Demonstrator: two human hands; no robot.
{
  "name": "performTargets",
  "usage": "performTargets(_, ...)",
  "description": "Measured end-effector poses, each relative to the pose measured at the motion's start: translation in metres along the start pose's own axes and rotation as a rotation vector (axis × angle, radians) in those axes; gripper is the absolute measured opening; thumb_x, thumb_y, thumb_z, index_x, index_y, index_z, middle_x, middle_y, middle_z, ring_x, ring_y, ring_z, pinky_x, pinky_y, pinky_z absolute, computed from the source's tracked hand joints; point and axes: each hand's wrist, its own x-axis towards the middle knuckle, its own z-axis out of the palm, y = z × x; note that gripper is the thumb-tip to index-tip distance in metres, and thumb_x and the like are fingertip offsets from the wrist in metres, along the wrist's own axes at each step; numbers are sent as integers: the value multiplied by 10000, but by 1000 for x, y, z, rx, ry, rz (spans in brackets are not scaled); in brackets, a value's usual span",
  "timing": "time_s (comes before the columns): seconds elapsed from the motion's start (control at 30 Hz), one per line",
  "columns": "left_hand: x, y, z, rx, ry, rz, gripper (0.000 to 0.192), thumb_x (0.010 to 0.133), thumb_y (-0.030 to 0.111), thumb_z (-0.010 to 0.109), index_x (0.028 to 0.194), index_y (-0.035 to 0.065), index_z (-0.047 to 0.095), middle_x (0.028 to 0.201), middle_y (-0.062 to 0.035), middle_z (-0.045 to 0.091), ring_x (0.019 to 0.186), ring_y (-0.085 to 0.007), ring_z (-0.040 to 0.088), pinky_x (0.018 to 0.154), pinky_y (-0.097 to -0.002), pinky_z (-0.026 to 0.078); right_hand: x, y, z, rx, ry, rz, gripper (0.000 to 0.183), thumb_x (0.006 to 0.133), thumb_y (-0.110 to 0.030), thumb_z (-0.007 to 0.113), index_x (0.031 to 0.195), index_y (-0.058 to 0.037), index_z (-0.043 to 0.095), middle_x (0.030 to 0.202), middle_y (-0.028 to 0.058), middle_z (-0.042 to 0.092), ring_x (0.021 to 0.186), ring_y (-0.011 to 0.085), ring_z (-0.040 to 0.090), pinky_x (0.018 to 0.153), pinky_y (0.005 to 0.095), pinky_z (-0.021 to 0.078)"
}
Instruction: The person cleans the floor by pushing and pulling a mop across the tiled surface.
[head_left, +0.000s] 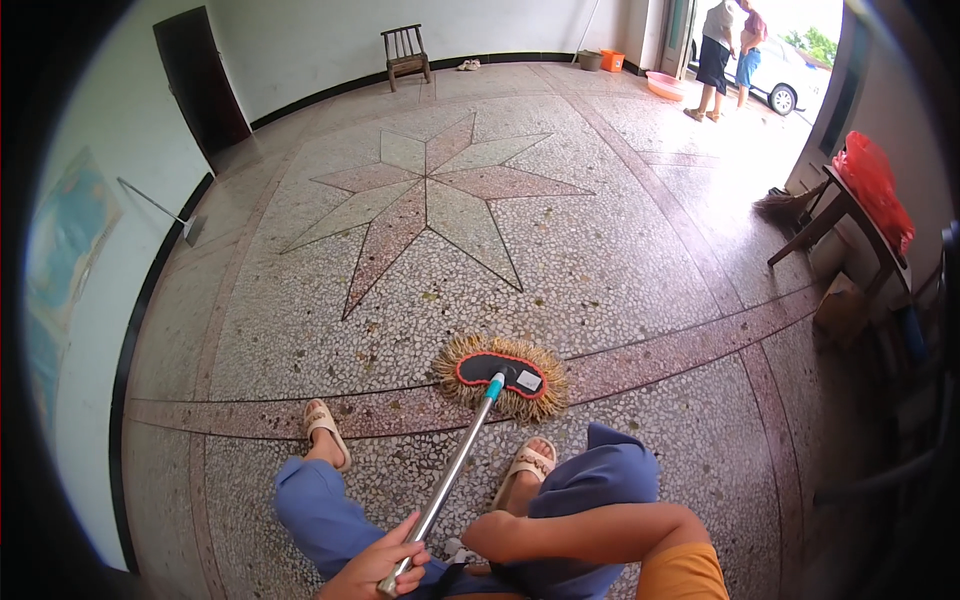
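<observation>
My left hand (386, 559) is wrapped around the lower end of a silver metal mop handle (457, 461). The handle slants up and away to a teal collar and a flat mop head (480, 367). Tan yarn fringe rings its black, red-edged top, which bears a small white label. The mop head rests on the speckled terrazzo floor (285, 345), ahead of my sandalled feet. My right forearm crosses in front of my body, with my right hand (487, 536) bent down near my lap. Its fingers are hidden, and whether it holds anything is unclear.
Small dark bits and leaf-like scraps dot the floor. A long-handled dustpan (193, 229) stands by the left wall. At the back are a wooden chair (406, 56), buckets (590, 60) and a pink basin (665, 86). Two people stand in the doorway; a table (862, 217) is at right.
</observation>
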Motion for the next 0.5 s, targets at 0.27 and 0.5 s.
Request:
performTargets(0.27, 144, 43, 30, 36, -241, 152, 346, 922, 136, 439, 1230, 230, 312, 699, -48, 475, 450, -130, 430, 368, -265, 364, -40, 20, 15, -162, 291, 177, 272, 803, -136, 515, 1068, -73, 516, 675, 101, 585, 693, 269, 637, 591, 399, 490)
performTargets(0.5, 157, -44, 17, -47, 10, 239, 319, 954, 352, 314, 906, 71, 458, 606, -64, 492, 435, -166, 476, 379, -293, 413, -67, -11, 36, 747, 1137, 390, 402, 877, -185, 513, 1220, 8, 429, 779, 141, 630, 662, 264, 635, 606, 375, 492)
